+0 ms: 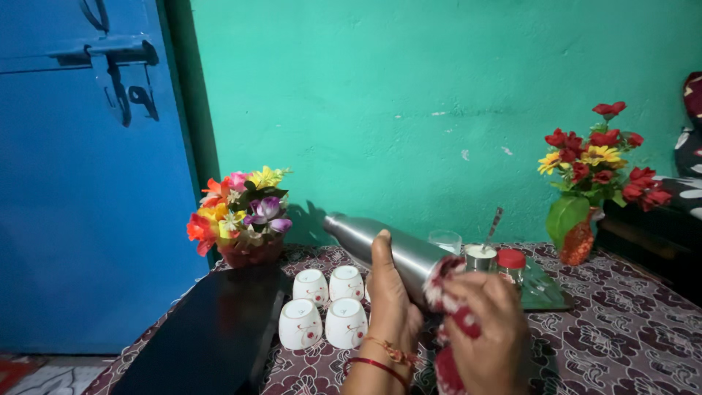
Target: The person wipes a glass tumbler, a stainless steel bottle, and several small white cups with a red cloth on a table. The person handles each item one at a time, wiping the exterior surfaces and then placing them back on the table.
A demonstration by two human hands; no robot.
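L hand [391,289]: wrapped round steel bottle [380,249] — bottle tilted
R hand [486,329]: clutching red-white cloth [447,292] at bottle base
Just left of grip: four white cups [324,307]

Dim, even indoor light; soft shadows on the green wall [439,110], right edge dark, hands slightly blurred.

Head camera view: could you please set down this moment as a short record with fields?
Setting: table under a patterned maroon cloth, against a green wall
Left hand: grips a steel bottle, held tilted above the table
Right hand: presses a red and white cloth against the bottle's base end
Below the bottle: four white cups, upside down
Left of the cups: black tray
Table ends: two flower pots, one at each end
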